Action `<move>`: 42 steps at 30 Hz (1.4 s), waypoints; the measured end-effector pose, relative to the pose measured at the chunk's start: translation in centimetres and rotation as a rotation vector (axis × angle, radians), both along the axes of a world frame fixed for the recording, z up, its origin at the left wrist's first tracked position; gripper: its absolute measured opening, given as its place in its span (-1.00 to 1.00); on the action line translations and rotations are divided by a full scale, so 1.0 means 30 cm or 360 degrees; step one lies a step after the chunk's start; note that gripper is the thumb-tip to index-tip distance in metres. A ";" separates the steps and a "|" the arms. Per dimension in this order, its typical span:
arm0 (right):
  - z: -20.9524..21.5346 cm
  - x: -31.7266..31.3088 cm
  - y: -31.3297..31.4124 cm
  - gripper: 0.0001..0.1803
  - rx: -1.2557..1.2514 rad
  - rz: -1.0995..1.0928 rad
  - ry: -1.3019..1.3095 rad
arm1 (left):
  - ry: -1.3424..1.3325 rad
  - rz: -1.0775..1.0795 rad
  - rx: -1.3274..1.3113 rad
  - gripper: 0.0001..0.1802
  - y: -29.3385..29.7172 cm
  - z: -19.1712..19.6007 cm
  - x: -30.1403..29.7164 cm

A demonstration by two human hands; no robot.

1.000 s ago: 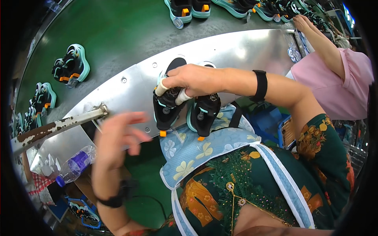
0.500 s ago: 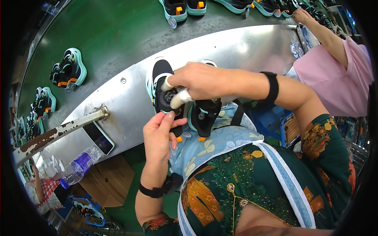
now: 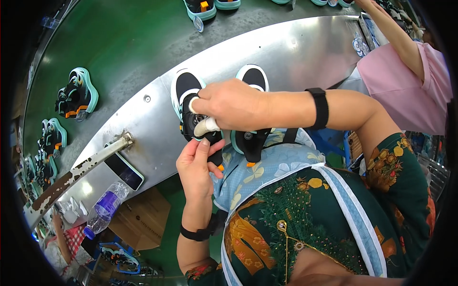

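Black sandal (image 3: 187, 102) under right hand (image 3: 229, 104), left hand (image 3: 195, 164) gripping below

Probably a shoe factory: sneakers (image 3: 78, 93) along green conveyor (image 3: 119, 43).

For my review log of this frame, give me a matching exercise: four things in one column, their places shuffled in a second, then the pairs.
Things:
1. left hand
2. right hand
3. phone
4. plastic bottle

Places:
A. lying flat on the metal table near its edge
B. below the table edge, beside a cardboard box
C. on top of the two black shoes
D. fingertips at the near end of the left shoe

Pairs: 1-D, 2-C, 3-A, 4-B
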State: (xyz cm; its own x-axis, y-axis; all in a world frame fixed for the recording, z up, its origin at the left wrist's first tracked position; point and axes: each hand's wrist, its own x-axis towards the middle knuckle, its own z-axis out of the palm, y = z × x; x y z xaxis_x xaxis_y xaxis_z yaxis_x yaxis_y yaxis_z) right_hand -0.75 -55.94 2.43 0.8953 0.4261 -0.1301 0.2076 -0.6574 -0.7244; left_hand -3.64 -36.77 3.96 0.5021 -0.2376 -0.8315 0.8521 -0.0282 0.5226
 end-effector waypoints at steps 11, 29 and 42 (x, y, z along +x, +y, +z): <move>0.011 0.017 -0.002 -0.74 -0.0097 0.0054 0.0127 | 0.0018 0.0051 -0.0046 -0.73 -0.010 0.007 0.009; 0.001 0.035 -0.020 -0.83 -0.0068 0.0088 -0.0235 | 0.0041 0.0046 -0.0079 -0.73 -0.016 0.001 0.014; -0.008 0.034 -0.007 -0.75 0.0202 0.0058 0.0130 | 0.0053 0.0016 -0.0064 -0.71 -0.018 -0.002 0.010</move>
State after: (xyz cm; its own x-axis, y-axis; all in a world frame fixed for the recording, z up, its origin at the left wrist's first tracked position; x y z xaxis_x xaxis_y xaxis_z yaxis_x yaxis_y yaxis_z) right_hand 0.28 -56.14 2.19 0.8675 0.4759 -0.1449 0.1668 -0.5525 -0.8166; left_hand -3.33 -37.32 3.91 0.4770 -0.2663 -0.8376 0.8691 0.0011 0.4946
